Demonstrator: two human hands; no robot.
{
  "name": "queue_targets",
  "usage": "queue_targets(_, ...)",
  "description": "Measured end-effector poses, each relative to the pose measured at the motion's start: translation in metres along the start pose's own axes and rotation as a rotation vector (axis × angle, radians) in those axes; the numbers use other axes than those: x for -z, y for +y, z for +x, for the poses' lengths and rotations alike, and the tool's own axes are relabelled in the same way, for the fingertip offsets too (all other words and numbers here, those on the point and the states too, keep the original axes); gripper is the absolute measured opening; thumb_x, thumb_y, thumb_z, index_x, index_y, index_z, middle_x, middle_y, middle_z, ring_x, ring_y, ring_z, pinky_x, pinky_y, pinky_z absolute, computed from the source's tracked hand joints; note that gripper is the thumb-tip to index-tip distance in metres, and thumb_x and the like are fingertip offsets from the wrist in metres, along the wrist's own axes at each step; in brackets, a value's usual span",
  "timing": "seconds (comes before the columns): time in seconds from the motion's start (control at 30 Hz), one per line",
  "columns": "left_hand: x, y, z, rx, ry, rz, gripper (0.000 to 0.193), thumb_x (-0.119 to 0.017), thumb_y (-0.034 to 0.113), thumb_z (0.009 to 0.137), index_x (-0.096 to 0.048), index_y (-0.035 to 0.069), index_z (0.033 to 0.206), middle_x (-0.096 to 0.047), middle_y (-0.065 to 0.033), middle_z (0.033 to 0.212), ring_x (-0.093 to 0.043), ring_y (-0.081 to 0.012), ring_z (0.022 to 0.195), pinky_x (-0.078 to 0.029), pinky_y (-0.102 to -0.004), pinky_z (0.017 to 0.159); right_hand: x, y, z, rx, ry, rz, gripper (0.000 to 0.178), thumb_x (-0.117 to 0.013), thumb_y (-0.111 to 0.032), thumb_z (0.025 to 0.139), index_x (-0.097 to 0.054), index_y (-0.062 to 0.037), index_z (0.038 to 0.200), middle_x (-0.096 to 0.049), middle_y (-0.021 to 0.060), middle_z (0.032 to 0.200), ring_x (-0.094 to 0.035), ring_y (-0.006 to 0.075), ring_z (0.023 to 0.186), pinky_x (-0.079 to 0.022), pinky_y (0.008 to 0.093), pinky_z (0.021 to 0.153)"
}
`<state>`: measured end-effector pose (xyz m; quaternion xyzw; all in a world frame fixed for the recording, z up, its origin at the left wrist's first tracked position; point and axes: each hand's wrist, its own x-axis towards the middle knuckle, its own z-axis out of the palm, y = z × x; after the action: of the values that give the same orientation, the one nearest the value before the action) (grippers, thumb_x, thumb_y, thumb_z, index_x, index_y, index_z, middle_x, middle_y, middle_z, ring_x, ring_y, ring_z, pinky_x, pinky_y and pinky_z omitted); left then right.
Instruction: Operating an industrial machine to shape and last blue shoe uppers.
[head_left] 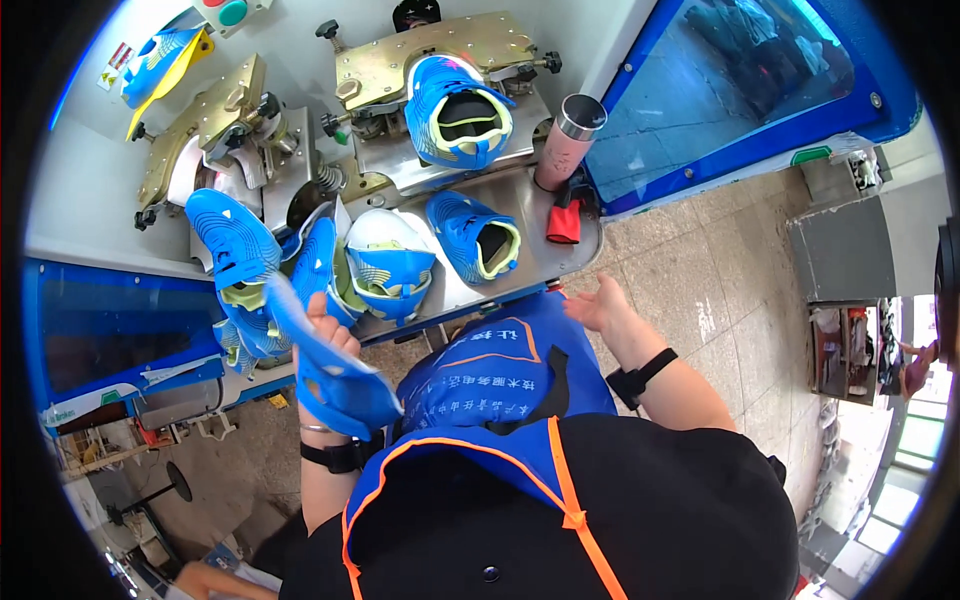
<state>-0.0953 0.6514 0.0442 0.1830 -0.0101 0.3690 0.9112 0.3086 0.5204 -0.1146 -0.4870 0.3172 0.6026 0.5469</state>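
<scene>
My left hand (pixel 330 328) is closed on a limp blue shoe upper (pixel 345 385), which hangs in front of its palm and hides part of the fingers. My right hand (pixel 602 305) is open and holds nothing, fingers apart, just off the front right edge of a metal tray (pixel 540 185). On that tray rests a blue shoe upper (pixel 462 225) with a lime lining. Left of it stands a blue-and-white upper (pixel 390 275). More blue uppers (pixel 235 235) are heaped by my left hand. Another blue upper (pixel 440 100) sits at the right brass-coloured clamp (pixel 480 38).
A pink tumbler (pixel 562 158) with a steel rim and a red item (pixel 563 223) stand at the tray's right end. A second brass-coloured clamp (pixel 200 135) is at left. Blue-framed window panels (pixel 700 90) flank the machine. A blue apron (pixel 470 370) covers my lap.
</scene>
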Motion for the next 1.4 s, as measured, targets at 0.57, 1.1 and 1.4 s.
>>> queue_targets(0.57, 0.015, -0.066, 0.212, 0.337, 0.625, 0.316, 0.029, -0.058, 0.016, 0.091, -0.061, 0.002, 0.116, -0.068, -0.0151, 0.104, -0.069, -0.0261, 0.090, -0.057, -0.0398, 0.080, -0.050, 0.020, -0.104, 0.589, -0.206, -0.408, 0.027, -0.053, -0.021, 0.097, -0.056, -0.0065, 0.120, -0.061, 0.0055, 0.109, -0.058, 0.0157, 0.097, -0.048, 0.0326, 0.082)
queue_targets(1.1, -0.018, -0.082, 0.115, 0.059, 0.220, 1.162, 0.070, -0.075, 0.015, 0.085, -0.035, 0.004, 0.141, -0.058, -0.0098, 0.127, -0.056, -0.0169, 0.114, -0.044, -0.0319, 0.100, -0.178, -0.020, -0.225, 1.183, -0.939, -0.965, 0.035, -0.049, -0.032, 0.103, -0.061, -0.0021, 0.117, -0.063, -0.0012, 0.103, -0.053, 0.0060, 0.095, -0.043, 0.0215, 0.084)
queue_targets(1.4, -0.019, -0.080, 0.103, 0.083, 0.279, 1.162, 0.068, -0.074, 0.014, 0.086, -0.034, 0.007, 0.141, -0.058, -0.0101, 0.125, -0.057, -0.0173, 0.114, -0.045, -0.0323, 0.099, -0.176, -0.013, -0.217, 0.963, -1.053, -0.690, 0.030, -0.049, -0.031, 0.103, -0.059, -0.0047, 0.092, -0.052, -0.0067, 0.083, -0.046, 0.0020, 0.078, -0.038, 0.0162, 0.070)
